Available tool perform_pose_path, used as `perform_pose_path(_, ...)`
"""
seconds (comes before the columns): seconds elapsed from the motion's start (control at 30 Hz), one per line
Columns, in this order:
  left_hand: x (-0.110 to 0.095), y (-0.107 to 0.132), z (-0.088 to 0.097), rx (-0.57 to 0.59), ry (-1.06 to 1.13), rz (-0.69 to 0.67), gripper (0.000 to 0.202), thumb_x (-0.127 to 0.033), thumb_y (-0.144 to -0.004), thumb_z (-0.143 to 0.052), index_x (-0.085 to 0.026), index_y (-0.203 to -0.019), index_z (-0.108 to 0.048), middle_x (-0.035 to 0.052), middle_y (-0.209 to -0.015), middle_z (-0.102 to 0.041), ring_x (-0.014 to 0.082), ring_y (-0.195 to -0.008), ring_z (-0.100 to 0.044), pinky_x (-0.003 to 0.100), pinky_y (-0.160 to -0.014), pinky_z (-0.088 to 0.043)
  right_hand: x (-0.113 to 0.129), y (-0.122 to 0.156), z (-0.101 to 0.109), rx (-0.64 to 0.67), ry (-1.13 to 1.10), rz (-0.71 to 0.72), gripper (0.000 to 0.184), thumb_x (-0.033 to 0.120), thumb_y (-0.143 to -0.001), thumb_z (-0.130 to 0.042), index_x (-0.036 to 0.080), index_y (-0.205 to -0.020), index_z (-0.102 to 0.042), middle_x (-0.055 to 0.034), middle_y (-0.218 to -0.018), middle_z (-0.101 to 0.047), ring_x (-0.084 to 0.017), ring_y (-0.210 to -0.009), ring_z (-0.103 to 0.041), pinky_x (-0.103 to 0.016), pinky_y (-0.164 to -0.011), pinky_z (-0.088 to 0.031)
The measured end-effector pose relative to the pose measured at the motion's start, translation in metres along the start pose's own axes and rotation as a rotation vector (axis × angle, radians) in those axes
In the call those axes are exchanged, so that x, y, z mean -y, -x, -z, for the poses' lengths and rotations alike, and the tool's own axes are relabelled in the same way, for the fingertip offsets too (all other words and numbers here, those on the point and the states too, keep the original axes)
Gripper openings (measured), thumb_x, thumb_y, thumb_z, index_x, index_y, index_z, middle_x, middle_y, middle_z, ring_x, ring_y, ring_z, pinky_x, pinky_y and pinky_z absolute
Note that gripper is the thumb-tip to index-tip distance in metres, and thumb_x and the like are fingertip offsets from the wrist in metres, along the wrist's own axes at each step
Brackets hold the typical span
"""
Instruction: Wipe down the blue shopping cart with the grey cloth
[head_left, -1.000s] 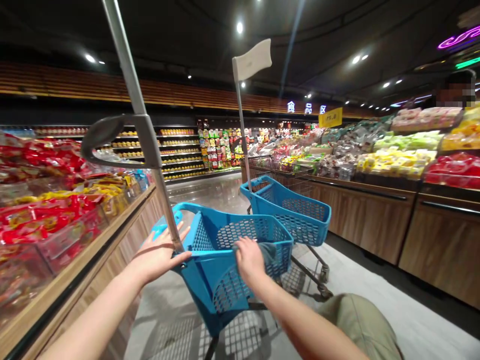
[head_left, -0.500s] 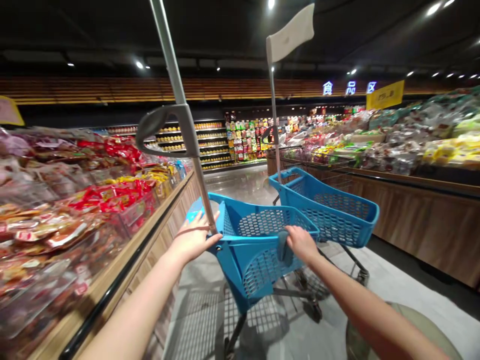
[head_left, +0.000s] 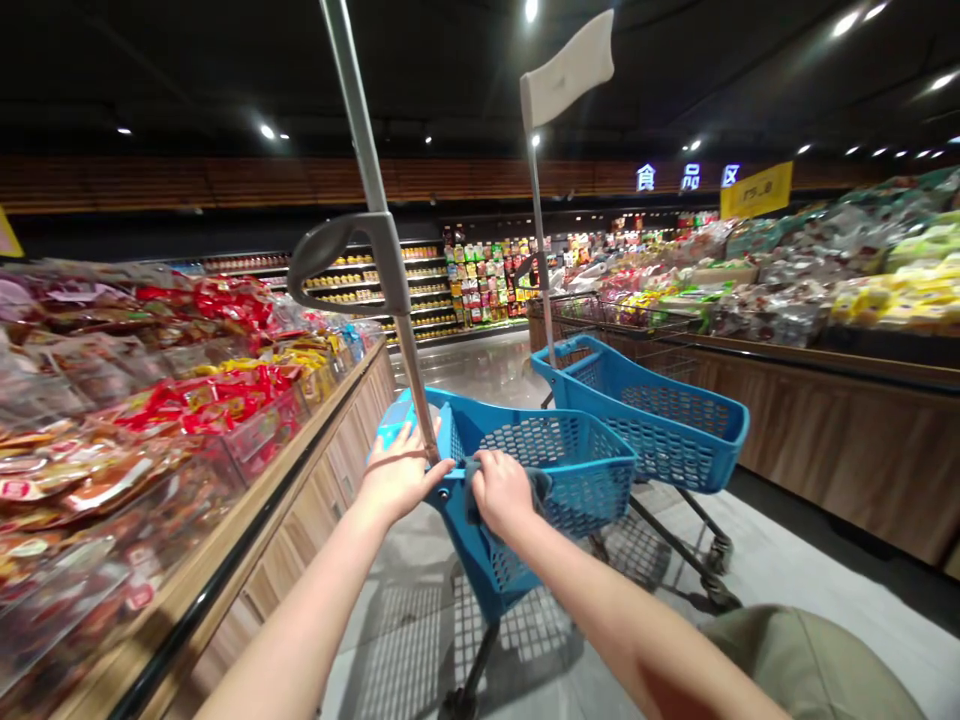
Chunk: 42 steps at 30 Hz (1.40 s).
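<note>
A blue plastic shopping cart (head_left: 480, 590) stands in front of me, with a metal pole (head_left: 420, 385) rising from its handle end. Beside the pole's foot, my left hand (head_left: 396, 475) lies on the handle end, fingers stretched and thumb apart on the rim. My right hand (head_left: 504, 490) is closed around a dark grey-blue cloth (head_left: 541, 488) and presses it over the near side rim, just right of my left hand. Part of the cloth is hidden under my fingers. A looped grey holder (head_left: 390, 265) is fixed higher on the pole.
A second blue cart (head_left: 675, 440) with a flagged pole (head_left: 541, 240) stands just beyond the first. Wood-sided bins of packaged food (head_left: 300, 500) line my left, and a similar display (head_left: 810, 400) runs along the right. Stocked shelves (head_left: 487, 275) cross the back. My knee (head_left: 810, 660) shows at lower right.
My right hand has slid left along the cart's near rim with the cloth, from near the far end to beside my left hand. The left hand stays on the handle end.
</note>
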<state>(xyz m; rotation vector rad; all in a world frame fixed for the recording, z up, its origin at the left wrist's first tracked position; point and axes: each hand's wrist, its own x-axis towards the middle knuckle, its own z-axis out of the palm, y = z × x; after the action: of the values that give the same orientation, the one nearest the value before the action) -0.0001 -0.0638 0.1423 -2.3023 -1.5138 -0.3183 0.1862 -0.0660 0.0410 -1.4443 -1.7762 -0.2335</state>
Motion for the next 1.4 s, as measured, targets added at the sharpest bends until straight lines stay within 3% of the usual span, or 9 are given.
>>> perform_pose_path(0.1, 0.007, 0.000, -0.003, -0.012, -0.026, 0.060, 0.067, -0.062, -0.093, -0.029, -0.029, -0.152, -0.026, 0.0062, -0.153, -0.039, 0.0318, -0.142, -0.031, 0.058, -0.111, -0.025, 0.027, -0.006, -0.005, 0.019, -0.044, 0.066, 0.027, 0.028, -0.093, -0.046, 0.020, -0.116, -0.058, -0.0082, -0.102, -0.063, -0.023, -0.096, -0.056, -0.034, -0.087, -0.041)
perform_pose_path(0.2, 0.016, 0.001, -0.005, -0.021, -0.037, 0.159, 0.072, -0.064, -0.091, -0.031, -0.027, -0.152, -0.024, 0.0087, -0.153, -0.038, 0.0341, -0.141, -0.031, 0.062, -0.109, -0.026, 0.006, -0.001, -0.003, 0.100, -0.027, 0.169, 0.034, 0.027, -0.090, -0.051, 0.021, -0.124, -0.055, -0.0082, -0.105, -0.063, -0.023, -0.097, -0.057, -0.034, -0.087, -0.042)
perform_pose_path(0.37, 0.020, 0.001, -0.004, -0.014, -0.032, 0.232, 0.078, -0.062, -0.087, -0.037, -0.020, -0.152, -0.025, 0.0120, -0.155, -0.033, 0.0332, -0.143, -0.028, 0.061, -0.110, -0.026, -0.079, 0.019, 0.011, 0.139, 0.076, 0.140, 0.036, 0.019, -0.087, -0.050, 0.018, -0.123, -0.057, -0.0088, -0.109, -0.065, -0.022, -0.099, -0.059, -0.032, -0.090, -0.043)
perform_pose_path(0.57, 0.015, -0.001, -0.004, -0.010, -0.030, 0.266, 0.078, -0.060, -0.086, -0.038, -0.019, -0.152, -0.026, 0.0128, -0.155, -0.033, 0.0322, -0.143, -0.029, 0.060, -0.110, -0.027, -0.203, 0.042, 0.068, 0.109, 0.190, -0.057, 0.033, 0.019, -0.086, -0.045, 0.018, -0.114, -0.063, -0.0080, -0.105, -0.069, -0.021, -0.096, -0.062, -0.031, -0.090, -0.043)
perform_pose_path(0.7, 0.012, -0.003, -0.007, -0.031, -0.026, 0.249, 0.074, -0.057, -0.087, -0.038, -0.021, -0.151, -0.028, 0.0114, -0.153, -0.037, 0.0330, -0.141, -0.032, 0.061, -0.110, -0.025, -0.240, 0.048, 0.088, 0.029, 0.194, -0.182, 0.030, 0.022, -0.088, -0.041, 0.017, -0.104, -0.065, -0.0100, -0.099, -0.070, -0.023, -0.090, -0.064, -0.033, -0.081, -0.046)
perform_pose_path(0.8, 0.009, -0.007, -0.011, -0.056, -0.022, 0.203, 0.077, -0.062, -0.087, -0.039, -0.023, -0.152, -0.027, 0.0107, -0.152, -0.039, 0.0348, -0.140, -0.033, 0.063, -0.111, -0.022, -0.213, 0.047, 0.070, -0.001, 0.157, -0.180, 0.029, 0.023, -0.090, -0.040, 0.018, -0.103, -0.065, -0.0095, -0.105, -0.069, -0.024, -0.102, -0.062, -0.036, -0.092, -0.045)
perform_pose_path(1.0, 0.003, -0.012, -0.014, -0.056, -0.018, 0.185, 0.078, -0.070, -0.088, -0.031, -0.025, -0.152, -0.026, 0.0112, -0.154, -0.036, 0.0357, -0.140, -0.032, 0.064, -0.110, -0.021, -0.062, 0.032, 0.004, -0.086, -0.201, 0.023, 0.040, 0.013, -0.084, -0.045, 0.019, -0.122, -0.060, -0.0095, -0.124, -0.063, -0.025, -0.124, -0.051, -0.049, -0.110, -0.035)
perform_pose_path(1.1, 0.004, -0.011, -0.011, -0.046, -0.043, 0.206, 0.074, -0.068, -0.091, -0.027, -0.024, -0.151, -0.028, 0.0123, -0.153, -0.037, 0.0334, -0.141, -0.032, 0.063, -0.110, -0.023, -0.011, 0.026, -0.015, -0.107, -0.328, 0.194, 0.053, 0.008, -0.083, -0.045, 0.018, -0.134, -0.051, -0.0100, -0.137, -0.056, -0.024, -0.136, -0.040, -0.051, -0.114, -0.032)
perform_pose_path(1.4, 0.011, -0.009, -0.013, -0.044, -0.059, 0.209, 0.075, -0.067, -0.091, -0.026, -0.025, -0.153, -0.022, 0.0112, -0.154, -0.036, 0.0313, -0.142, -0.031, 0.059, -0.112, -0.022, -0.014, 0.042, -0.025, -0.044, -0.183, 0.597, 0.047, 0.009, -0.095, -0.037, 0.023, -0.138, -0.050, -0.0054, -0.143, -0.052, -0.020, -0.140, -0.036, -0.046, -0.112, -0.038)
